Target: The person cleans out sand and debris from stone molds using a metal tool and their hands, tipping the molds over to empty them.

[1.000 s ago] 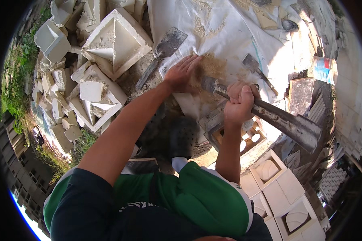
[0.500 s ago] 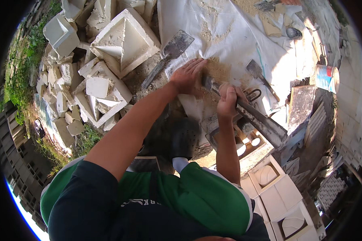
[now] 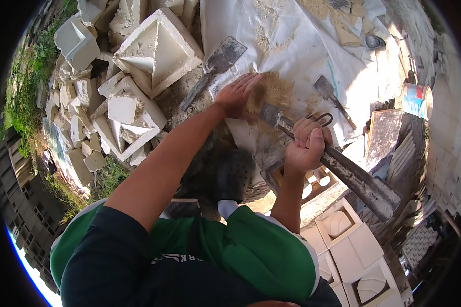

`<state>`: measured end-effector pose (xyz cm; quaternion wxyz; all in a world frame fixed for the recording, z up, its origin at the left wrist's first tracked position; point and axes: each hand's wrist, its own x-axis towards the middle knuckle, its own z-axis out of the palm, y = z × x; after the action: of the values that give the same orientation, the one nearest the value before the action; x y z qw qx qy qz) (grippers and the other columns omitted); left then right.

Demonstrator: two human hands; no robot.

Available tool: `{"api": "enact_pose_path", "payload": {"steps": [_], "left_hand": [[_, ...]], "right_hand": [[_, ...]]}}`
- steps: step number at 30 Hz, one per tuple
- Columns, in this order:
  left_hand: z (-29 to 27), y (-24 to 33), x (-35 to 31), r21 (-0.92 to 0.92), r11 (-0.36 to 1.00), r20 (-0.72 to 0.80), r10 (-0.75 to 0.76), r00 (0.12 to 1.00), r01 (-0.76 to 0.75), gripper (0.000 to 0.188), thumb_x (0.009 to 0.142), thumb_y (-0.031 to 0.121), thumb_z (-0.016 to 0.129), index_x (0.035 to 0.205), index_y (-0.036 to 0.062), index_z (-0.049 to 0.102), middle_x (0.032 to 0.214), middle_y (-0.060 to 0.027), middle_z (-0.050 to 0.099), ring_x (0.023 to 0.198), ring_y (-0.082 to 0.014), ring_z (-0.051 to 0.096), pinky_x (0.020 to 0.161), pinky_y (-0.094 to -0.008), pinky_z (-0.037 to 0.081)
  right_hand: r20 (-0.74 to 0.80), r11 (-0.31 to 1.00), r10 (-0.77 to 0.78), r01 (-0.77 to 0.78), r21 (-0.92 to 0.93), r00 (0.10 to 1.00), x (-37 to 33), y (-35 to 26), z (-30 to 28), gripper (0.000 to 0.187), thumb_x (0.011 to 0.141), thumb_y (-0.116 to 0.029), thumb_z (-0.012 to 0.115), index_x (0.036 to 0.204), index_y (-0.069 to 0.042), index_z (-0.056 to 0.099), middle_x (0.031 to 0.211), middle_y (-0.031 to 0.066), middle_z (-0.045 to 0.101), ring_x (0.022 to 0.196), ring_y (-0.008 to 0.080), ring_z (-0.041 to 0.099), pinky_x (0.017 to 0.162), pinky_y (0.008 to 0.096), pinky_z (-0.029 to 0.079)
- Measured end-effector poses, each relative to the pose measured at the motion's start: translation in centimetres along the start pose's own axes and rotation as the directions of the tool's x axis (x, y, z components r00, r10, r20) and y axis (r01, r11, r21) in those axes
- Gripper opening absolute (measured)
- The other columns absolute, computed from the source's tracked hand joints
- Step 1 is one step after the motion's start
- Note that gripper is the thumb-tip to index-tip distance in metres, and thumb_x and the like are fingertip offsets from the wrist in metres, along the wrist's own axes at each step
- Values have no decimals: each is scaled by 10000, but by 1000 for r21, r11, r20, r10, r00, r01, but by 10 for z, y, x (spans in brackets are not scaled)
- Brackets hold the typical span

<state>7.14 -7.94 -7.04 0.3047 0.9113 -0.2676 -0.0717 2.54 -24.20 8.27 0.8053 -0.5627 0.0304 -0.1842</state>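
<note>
My left hand (image 3: pixel 235 96) is open with its fingers stretched out, at the left edge of a patch of brown sand (image 3: pixel 276 92). My right fist (image 3: pixel 307 143) is wrapped round the middle of a rammer-like metal bar (image 3: pixel 351 174). The bar slants from a flat blade end near the sand to a wide, blunt end at the lower right. Beside the fist a bent metal loop (image 3: pixel 322 119) sticks up; what it belongs to is partly hidden. Below the right hand sits a rectangular box (image 3: pixel 274 176) with pale round pieces in it, partly covered by my forearm.
A short-handled flat shovel (image 3: pixel 225 55) and a smaller scraper (image 3: pixel 325 88) lie on the white sheet (image 3: pixel 297 41). Broken white mould blocks (image 3: pixel 159 53) are piled at left. A bucket (image 3: pixel 416 100) stands at right. Pale square moulds (image 3: pixel 356 248) are stacked lower right.
My right hand has moved right and slightly down with the metal bar, whose blade end is farther from my left hand. The left hand stays nearly in place. Another person's hand at the top has gone.
</note>
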Motion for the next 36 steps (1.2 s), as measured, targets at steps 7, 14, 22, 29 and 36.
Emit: {"api": "enact_pose_path", "payload": {"steps": [7,14,22,29,36], "left_hand": [[3,0,-1,5,999,-22,31,999,-31,1219,540,557,800,1415,-60,215,1474,-153,318,1360,-261,329,1154,-349,229],[12,8,6,1,998,-72,55,996,-55,1253,482,561,818,1400,-70,244,1440,-174,364,1331,-284,373,1133,-370,271],[12,8,3,-22,995,-70,97,993,-99,1232,499,535,823,1399,-73,240,1442,-182,359,1330,-297,372,1132,-375,273],[11,-2,2,-29,996,-82,84,993,-87,1249,505,530,825,1420,-48,202,1471,-157,324,1351,-277,345,1145,-369,248],[11,0,2,-35,994,-98,99,990,-103,1256,494,512,833,1421,-49,198,1471,-159,323,1353,-284,341,1144,-373,249]], "right_hand": [[68,992,100,-95,-79,993,5,9,-3,285,812,-29,415,578,-103,271,500,2,288,463,104,261,488,290,267],[84,980,65,-48,-194,994,11,29,-15,286,808,-72,399,574,-120,243,491,-9,270,463,99,262,506,293,280],[68,976,1,14,-216,998,-3,34,-19,274,805,-70,406,580,-106,253,491,1,264,459,105,250,485,308,268],[89,995,-83,87,-38,993,-3,36,-12,266,798,-38,405,583,-103,262,498,1,268,456,104,256,492,291,275],[74,992,-34,24,125,997,8,1,-12,268,800,-20,386,582,-97,251,500,2,256,453,105,241,480,288,256]]}}
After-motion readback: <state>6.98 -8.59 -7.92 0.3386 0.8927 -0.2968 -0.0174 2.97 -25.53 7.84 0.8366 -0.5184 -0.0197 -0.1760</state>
